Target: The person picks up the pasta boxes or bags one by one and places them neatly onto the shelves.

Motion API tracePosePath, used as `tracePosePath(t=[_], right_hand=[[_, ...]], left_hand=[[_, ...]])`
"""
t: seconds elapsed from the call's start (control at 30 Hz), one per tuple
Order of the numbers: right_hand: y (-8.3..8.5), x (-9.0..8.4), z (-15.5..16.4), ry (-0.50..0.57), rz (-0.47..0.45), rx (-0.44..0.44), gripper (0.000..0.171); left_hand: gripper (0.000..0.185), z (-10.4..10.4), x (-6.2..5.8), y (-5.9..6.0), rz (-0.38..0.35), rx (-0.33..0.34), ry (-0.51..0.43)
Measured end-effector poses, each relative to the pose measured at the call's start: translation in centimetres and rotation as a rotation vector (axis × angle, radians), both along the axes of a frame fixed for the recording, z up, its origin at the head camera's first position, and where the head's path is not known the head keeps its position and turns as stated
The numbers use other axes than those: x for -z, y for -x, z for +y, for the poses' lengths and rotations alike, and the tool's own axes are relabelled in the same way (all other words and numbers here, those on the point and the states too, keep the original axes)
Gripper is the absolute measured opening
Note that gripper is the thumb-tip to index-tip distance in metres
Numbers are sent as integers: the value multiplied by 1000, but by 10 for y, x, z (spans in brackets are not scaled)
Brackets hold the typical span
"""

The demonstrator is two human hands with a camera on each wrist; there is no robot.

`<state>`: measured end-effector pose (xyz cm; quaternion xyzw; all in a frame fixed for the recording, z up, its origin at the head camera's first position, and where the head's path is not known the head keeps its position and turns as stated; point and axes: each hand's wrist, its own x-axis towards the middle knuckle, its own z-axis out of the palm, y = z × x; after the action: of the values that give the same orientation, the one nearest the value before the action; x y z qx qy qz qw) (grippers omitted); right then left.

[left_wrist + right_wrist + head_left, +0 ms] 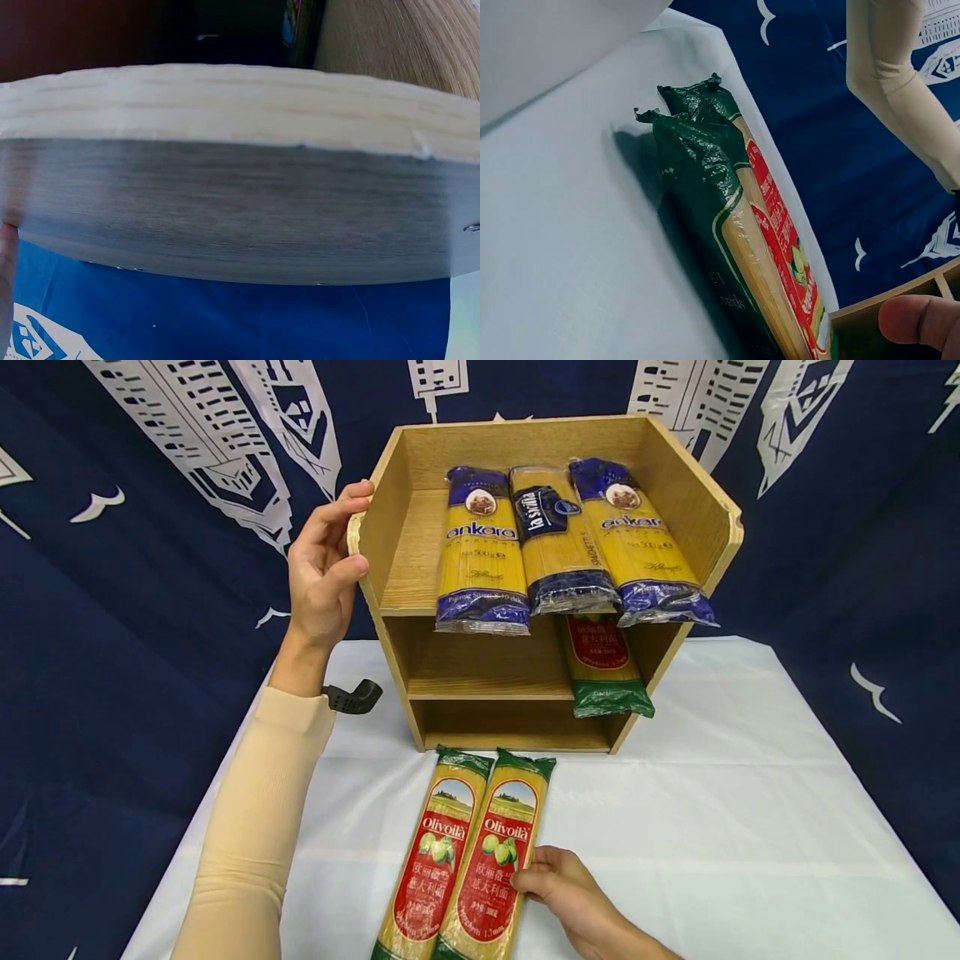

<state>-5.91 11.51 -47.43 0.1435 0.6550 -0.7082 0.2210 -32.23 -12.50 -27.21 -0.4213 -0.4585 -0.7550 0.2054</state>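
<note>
Two Olivoilà spaghetti packs lie side by side on the white tablecloth [712,793], the left pack [431,860] and the right pack [498,852]. My right hand [551,877] is at the right pack's right edge, fingers curled against it. The right wrist view shows this pack [705,195] from its green end, with my thumb [922,319] by it. My left hand [326,564] grips the top front corner of the wooden shelf's left side panel [390,527]. That panel's edge [225,97] fills the left wrist view.
The top shelf holds three spaghetti packs: an ankara pack [480,552], a la sirina pack [558,543], another ankara pack [641,547]. One Olivoilà pack [603,672] juts from the middle shelf's right side. Blue patterned cloth [112,652] hangs behind and beside the table.
</note>
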Motion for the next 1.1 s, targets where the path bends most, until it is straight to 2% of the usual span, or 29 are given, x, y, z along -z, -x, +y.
tracePosePath(t=[0.23,0.47,0.6,0.77,0.9,1.0,1.1], right_hand=[[-2,-4,-1,85,1,6,57],[-4,0,-4,165,5,31,54],[-3,2,-7,156,16,29,54],[-2,5,-12,94,22,21,55],[-1,10,-18,7,91,4,59],[0,14,-22,-116,163,9,63],[2,19,-24,-230,199,28,65]], left_hand=[[49,0,0,-1,-10,1,-3],[48,1,0,0,-5,-3,-1],[49,1,0,0,-10,5,-13],[48,2,2,-1,-14,7,-10],[49,3,2,0,-15,11,-14],[50,3,1,0,-15,8,-20],[50,3,0,1,-16,4,-22]])
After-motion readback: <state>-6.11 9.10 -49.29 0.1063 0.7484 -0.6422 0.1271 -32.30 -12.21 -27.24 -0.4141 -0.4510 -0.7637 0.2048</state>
